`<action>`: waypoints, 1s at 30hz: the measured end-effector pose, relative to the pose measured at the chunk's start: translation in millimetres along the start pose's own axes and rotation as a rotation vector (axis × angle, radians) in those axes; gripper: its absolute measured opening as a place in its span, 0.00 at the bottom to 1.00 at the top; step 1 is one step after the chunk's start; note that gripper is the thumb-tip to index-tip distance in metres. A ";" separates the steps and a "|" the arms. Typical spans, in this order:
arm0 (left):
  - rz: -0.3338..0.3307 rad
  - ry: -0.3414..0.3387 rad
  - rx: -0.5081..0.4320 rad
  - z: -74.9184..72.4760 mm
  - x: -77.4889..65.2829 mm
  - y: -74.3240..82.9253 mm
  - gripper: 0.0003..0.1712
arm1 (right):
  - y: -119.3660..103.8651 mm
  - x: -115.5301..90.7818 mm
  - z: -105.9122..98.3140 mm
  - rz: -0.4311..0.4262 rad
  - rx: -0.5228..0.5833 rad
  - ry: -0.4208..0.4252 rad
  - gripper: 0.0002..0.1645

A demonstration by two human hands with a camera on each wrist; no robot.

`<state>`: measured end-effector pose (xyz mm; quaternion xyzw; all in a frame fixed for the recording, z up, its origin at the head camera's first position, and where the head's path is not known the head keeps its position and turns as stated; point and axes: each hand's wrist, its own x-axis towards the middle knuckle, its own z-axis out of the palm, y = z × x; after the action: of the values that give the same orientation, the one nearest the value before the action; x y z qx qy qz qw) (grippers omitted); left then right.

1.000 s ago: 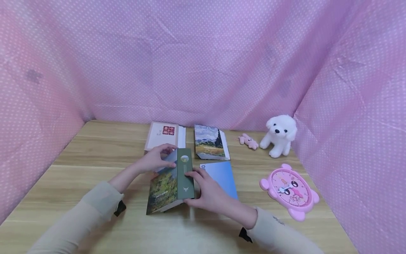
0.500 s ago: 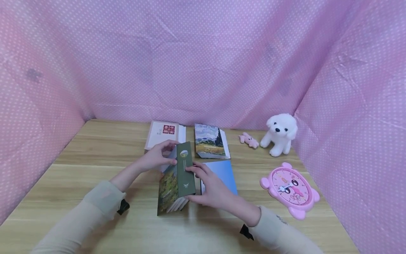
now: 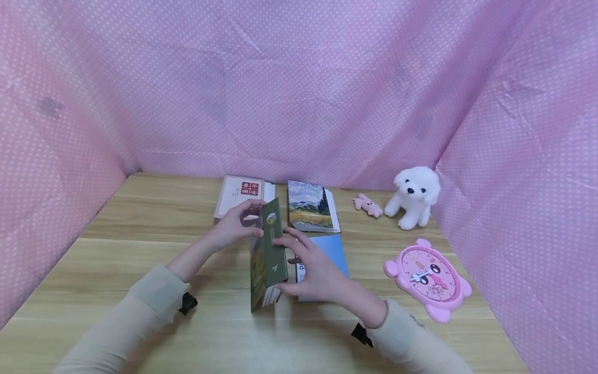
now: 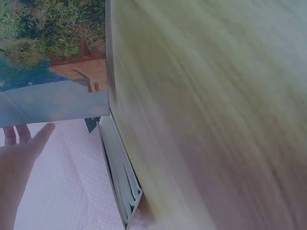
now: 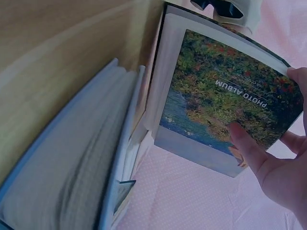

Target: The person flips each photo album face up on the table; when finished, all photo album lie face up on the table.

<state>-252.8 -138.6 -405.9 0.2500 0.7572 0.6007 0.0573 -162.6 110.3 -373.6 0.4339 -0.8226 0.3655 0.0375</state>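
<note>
A photo album (image 3: 274, 249) with a green spine and a painted cover stands on edge at the middle of the table, spine upward, its pages showing below. My left hand (image 3: 232, 228) grips its far left side, thumb by the spine. From the right, my right hand (image 3: 320, 272) holds the spine edge between thumb and fingers. In the right wrist view the cover (image 5: 216, 91) reads PHOTO ALBUM, with a finger of the right hand (image 5: 283, 177) against it. The left wrist view shows the painted cover (image 4: 53, 52) above the left hand (image 4: 19, 153). A blue album (image 3: 333, 254) lies partly behind the right hand.
Behind lie a white album (image 3: 235, 200) with red squares and a landscape-painting album (image 3: 308, 205). At the right are a small pink plush toy (image 3: 367, 205), a white plush dog (image 3: 413, 200) and a pink toy clock (image 3: 427, 280). Pink dotted cloth (image 3: 299, 104) surrounds the wooden table (image 3: 154, 223).
The green-spined album has swung from leaning left to nearly upright, its lower left edge moving right. Both hands keep hold and have shifted slightly upward in the head view.
</note>
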 end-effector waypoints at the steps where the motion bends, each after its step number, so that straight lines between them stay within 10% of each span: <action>1: 0.010 0.011 0.008 0.2 0.2 0.2 0.42 | -0.1 0.3 -0.8 -0.007 -0.001 0.002 0.48; 10: 0.049 0.070 0.164 -5.2 -3.0 2.8 0.41 | -4.7 6.0 -0.4 0.021 0.023 -0.006 0.54; 18: 0.049 -0.029 0.111 -21.7 -10.2 11.1 0.45 | -7.3 12.4 10.3 0.140 0.206 -0.040 0.55; 30: -0.011 -0.098 0.144 -45.2 -25.4 11.0 0.48 | -5.2 17.8 38.3 0.103 0.113 -0.121 0.62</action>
<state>-244.8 -188.1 -388.7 0.2786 0.7961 0.5313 0.0793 -160.0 71.9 -391.9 0.4139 -0.8225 0.3860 -0.0558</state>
